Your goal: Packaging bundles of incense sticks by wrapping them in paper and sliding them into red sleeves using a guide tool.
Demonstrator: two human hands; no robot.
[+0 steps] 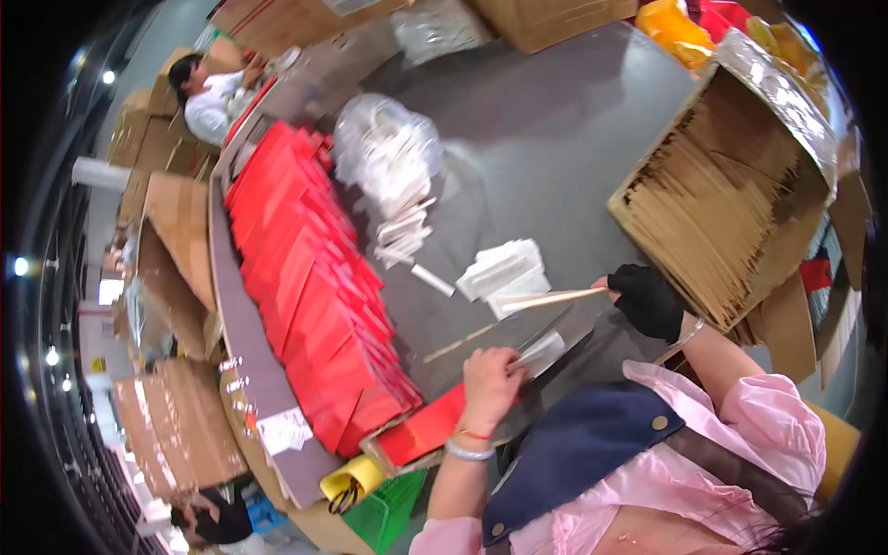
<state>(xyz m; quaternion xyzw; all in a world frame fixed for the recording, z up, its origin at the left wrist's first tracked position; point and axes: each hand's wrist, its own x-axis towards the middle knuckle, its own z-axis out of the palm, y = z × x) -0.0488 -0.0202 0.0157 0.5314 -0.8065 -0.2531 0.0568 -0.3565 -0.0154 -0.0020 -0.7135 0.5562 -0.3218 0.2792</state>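
My left hand (pixel 490 384), bare, is closed on the end of a small whitish, see-through sleeve (pixel 542 355) near the table's front edge. My right hand (pixel 647 303), in a black glove that leaves the fingertips bare, pinches a few thin pale wooden sticks (pixel 555 298). The sticks point left, their far ends over a stack of white paper slips (pixel 507 274). One more thin stick (pixel 460 342) lies on the table left of the sleeve. Just beyond my left wrist lies a flat red packet (pixel 421 427).
A long row of red packets (pixel 314 287) fills the table's left side. Beyond the slips sits a clear bag of white pieces (pixel 388 153). At right, an open carton (pixel 721 194) holds many thin wooden sticks. Two other people (pixel 208 106) are farther off at left.
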